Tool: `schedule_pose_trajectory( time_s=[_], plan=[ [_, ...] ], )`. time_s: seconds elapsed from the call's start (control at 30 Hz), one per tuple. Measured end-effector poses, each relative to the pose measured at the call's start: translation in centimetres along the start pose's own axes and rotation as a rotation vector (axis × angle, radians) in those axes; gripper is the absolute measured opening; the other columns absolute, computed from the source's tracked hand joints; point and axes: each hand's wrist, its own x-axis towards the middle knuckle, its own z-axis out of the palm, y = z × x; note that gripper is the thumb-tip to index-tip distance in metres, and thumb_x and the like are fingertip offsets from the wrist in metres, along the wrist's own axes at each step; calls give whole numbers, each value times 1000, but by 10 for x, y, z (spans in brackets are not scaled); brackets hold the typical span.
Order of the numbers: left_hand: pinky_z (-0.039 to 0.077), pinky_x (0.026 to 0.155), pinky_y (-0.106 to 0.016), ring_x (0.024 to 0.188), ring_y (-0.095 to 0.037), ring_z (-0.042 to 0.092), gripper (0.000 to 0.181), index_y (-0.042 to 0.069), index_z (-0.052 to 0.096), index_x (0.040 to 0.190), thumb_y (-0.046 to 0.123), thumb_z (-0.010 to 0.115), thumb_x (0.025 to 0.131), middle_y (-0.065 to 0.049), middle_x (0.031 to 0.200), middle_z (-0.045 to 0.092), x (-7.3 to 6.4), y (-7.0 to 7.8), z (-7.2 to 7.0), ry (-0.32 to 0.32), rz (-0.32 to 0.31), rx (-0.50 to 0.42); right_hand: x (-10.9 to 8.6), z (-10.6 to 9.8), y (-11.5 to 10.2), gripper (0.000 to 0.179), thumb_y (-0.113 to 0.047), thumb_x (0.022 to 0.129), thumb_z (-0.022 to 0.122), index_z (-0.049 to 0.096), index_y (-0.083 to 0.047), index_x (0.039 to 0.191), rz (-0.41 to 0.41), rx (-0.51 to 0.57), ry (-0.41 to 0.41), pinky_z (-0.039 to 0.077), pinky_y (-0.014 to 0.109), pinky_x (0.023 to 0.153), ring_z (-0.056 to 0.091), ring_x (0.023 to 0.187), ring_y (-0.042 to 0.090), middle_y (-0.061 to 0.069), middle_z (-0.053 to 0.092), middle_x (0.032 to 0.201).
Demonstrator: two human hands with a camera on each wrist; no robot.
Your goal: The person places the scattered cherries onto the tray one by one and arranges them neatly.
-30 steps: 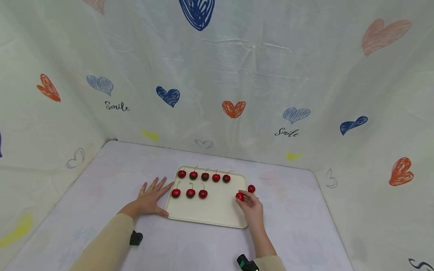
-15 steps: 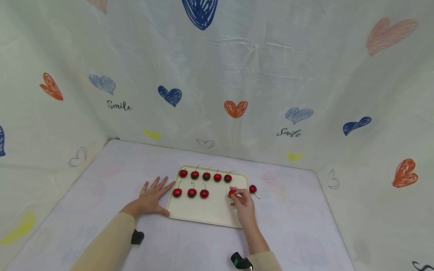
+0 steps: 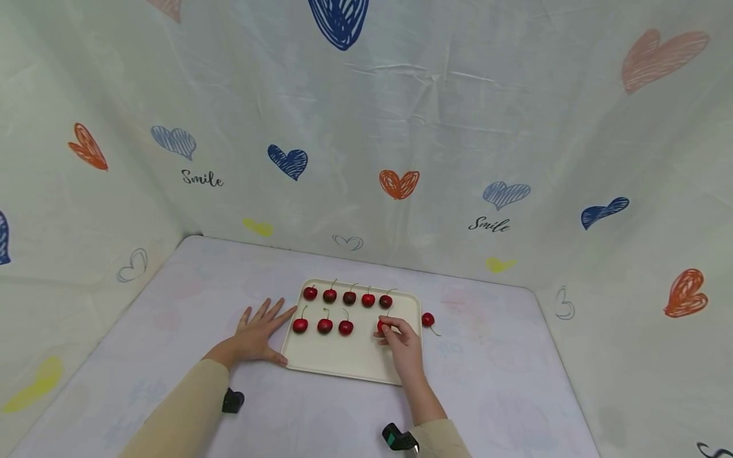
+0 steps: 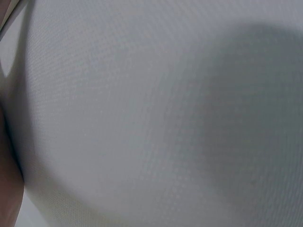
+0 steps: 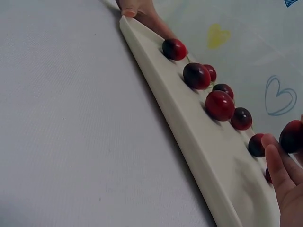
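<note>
A cream rectangular tray lies on the table, bearing a far row of several stemmed cherries and a nearer row of three on its left side. My right hand pinches another cherry above the tray's right half, to the right of the nearer row; its stem points up. Spread flat on the table, my left hand touches the tray's left edge with its fingertips and thumb. The left wrist view shows mostly pale cloth and a sliver of skin, so that hand's work is hidden there.
One loose cherry with its stem lies on the table just beyond the tray's right edge. A white table extends around the tray. Behind it hangs a pale curtain printed with hearts.
My right hand has carried its cherry leftward from the tray's right edge to over the tray's right half. The left hand has stayed at the tray's left edge.
</note>
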Motion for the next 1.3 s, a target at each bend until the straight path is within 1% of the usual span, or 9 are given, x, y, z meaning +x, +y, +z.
schedule_pose_trajectory(
  time_s=[0.2,0.27,0.43,0.57,0.73,0.83,1.03,1.13,1.3],
  plan=[
    [-3,106,-71,144,-48,3,117,15,30,153,62,83,60,-22,160,13,1,-1,1,-6,-5,6,5,8,-4,34,12,84,68,60,9,116,79,25,-65,57,29,71,70,81,22,29,62,118],
    [-3,106,-71,144,-48,2,117,15,29,153,63,82,60,-22,160,13,1,-2,2,-7,-6,6,5,11,-9,33,12,82,69,61,8,114,93,-5,-85,57,28,72,69,83,21,27,63,117],
    [-4,106,-71,143,-48,2,117,16,30,153,65,82,59,-22,159,14,1,-4,3,4,13,-11,6,17,-18,32,10,80,73,66,6,111,80,-130,-87,54,22,76,66,88,16,18,69,110],
    [-4,106,-71,143,-49,2,116,18,29,153,65,80,60,-23,159,14,1,-5,4,11,26,-8,8,19,-15,32,11,79,73,66,8,110,69,-145,-68,54,22,76,67,87,16,15,67,107],
    [-4,106,-71,143,-49,3,116,16,30,153,63,82,60,-23,159,14,0,-3,2,12,14,-10,8,22,-9,33,12,78,73,66,9,110,25,-148,-26,54,20,76,67,88,24,13,59,108],
    [-3,106,-71,143,-48,3,116,15,30,153,62,82,60,-22,159,14,-1,0,0,5,2,2,7,24,-3,33,9,79,75,68,7,110,-24,-204,-15,53,19,74,65,88,29,15,60,106],
    [-3,106,-71,143,-48,3,116,14,30,153,61,83,61,-23,159,14,-2,3,-3,-3,0,-5,17,23,32,29,-5,77,82,74,-9,104,-131,-398,0,46,18,62,54,73,11,0,59,86],
    [-4,106,-71,143,-48,2,117,15,30,153,63,82,60,-23,159,14,-1,-1,0,5,12,-15,17,23,32,27,-7,76,83,75,-11,102,-153,-450,-7,44,20,59,50,68,8,-2,55,80],
    [-6,106,-70,144,-47,1,118,20,27,154,67,79,59,-21,160,13,1,-8,6,23,27,-10,16,24,32,26,-7,77,82,74,-10,102,-166,-505,-9,45,20,59,51,67,9,-3,56,80]
  ],
)
